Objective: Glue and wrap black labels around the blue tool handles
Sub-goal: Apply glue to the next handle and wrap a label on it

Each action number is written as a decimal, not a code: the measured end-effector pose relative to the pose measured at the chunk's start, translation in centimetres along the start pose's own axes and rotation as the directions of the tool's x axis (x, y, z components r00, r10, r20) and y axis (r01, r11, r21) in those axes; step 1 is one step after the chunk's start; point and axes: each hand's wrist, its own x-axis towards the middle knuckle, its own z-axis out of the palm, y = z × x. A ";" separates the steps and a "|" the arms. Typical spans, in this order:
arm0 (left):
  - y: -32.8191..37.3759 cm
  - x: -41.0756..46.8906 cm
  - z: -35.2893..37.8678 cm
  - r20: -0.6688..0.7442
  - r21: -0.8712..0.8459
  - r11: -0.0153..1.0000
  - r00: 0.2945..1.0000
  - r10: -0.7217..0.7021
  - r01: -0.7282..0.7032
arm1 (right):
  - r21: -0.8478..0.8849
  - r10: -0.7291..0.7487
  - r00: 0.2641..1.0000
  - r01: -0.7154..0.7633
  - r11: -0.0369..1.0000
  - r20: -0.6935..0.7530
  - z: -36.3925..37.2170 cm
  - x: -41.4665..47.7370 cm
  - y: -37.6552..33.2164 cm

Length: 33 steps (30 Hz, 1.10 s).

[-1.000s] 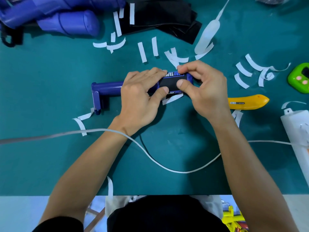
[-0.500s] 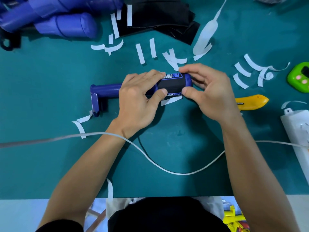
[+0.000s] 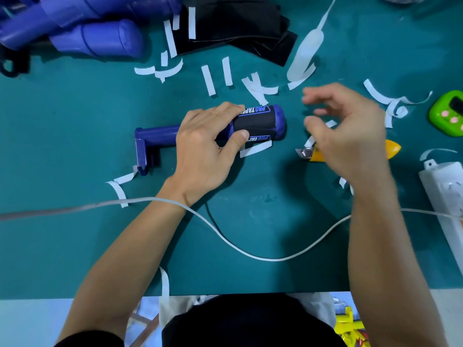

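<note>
spare handles (image 3: 95, 33): piled upper left.
blue tool handle (image 3: 160, 136): flat on the mat, left of centre, fat end pointing right.
left hand (image 3: 200, 151): curled over the handle, thumb pressing the label's near edge.
black label (image 3: 253, 123): wrapped round the fat end.
white strip (image 3: 255, 149): touching the handle's near side; could snag on glue.
right hand (image 3: 350, 136): blurred, clear of the handle, fingers loosely bent, pinching nothing i can see.
risk: only one hand on it; if the thumb eases, the seam may lift or the handle may roll.

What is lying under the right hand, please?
A yellow cutter lies there: its metal tip and its rear end show. The right hand covers its middle.
</note>
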 end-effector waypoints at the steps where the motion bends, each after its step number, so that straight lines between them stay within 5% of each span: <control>1: 0.0 0.0 0.0 0.000 -0.003 1.000 1.000 -0.004 0.004 | -0.092 -0.016 0.999 0.012 0.996 -0.037 -1.0 -0.1 0.2; 6: 0.0 0.1 0.0 0.001 -0.016 1.000 1.000 -0.020 0.020 | -0.335 0.010 0.994 -0.046 0.941 -0.107 -4.4 -1.4 1.6; 11: 0.0 0.1 0.0 -0.020 -0.022 0.999 0.999 -0.037 0.036 | -0.036 0.078 0.991 -0.082 0.996 -0.107 -4.2 -1.5 1.7; 18: 0.0 0.0 0.1 -0.020 -0.025 0.999 0.999 -0.033 0.033 | 0.013 0.087 0.980 -0.086 0.996 -0.179 -3.0 -1.1 1.1; 26: -0.1 0.0 0.2 -0.009 0.013 1.000 1.000 -0.006 0.006 | -0.236 -0.328 0.944 0.330 0.914 0.050 2.8 -1.3 -1.4; 33: -0.6 0.3 0.3 0.040 0.166 0.984 0.997 0.066 -0.071 | -0.259 -0.395 0.916 0.366 0.894 -0.068 4.7 -1.5 -0.7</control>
